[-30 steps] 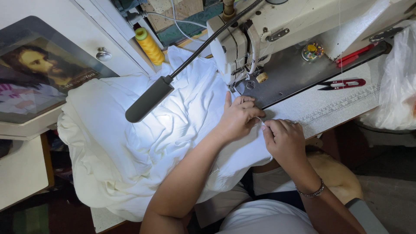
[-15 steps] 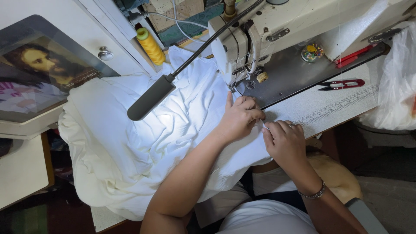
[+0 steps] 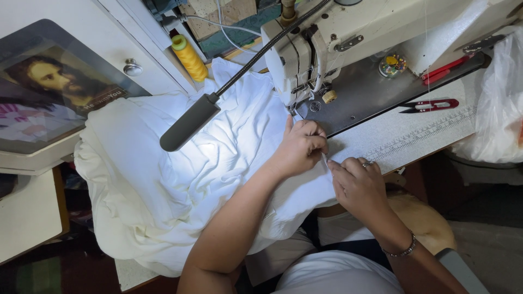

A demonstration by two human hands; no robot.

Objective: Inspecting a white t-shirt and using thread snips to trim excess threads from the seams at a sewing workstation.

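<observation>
Left hand (image 3: 300, 146) is flat-ish on the white cotton fabric (image 3: 180, 179), fingers (image 3: 313, 133) curled down and pinching the cloth edge just in front of the needle area of the cream industrial sewing machine (image 3: 348, 38). Right hand (image 3: 357, 182) sits just beside it, nearer the body, fingers bent and gripping the same fabric edge between thumb and forefinger; the two hands almost touch. Silver bracelet (image 3: 400, 251) on the right wrist.

Fabric is bunched in a big heap left of the machine, spilling off the pale speckled surface (image 3: 414, 144) toward the lap. Grey gooseneck lamp (image 3: 190, 122) hangs over the heap, lit patch below it.

Containers: small clear round dish (image 3: 392, 64) on the grey machine bed holds mixed coloured bits, too small to tell what they are. White plastic bag (image 3: 498, 109) at far right, contents hidden.

Red-handled thread snips (image 3: 430, 104) lie on the surface right of the bed, well apart from the hands. Yellow thread cone (image 3: 189, 57) stands behind the fabric. Framed portrait picture (image 3: 49, 92) leans at far left.
</observation>
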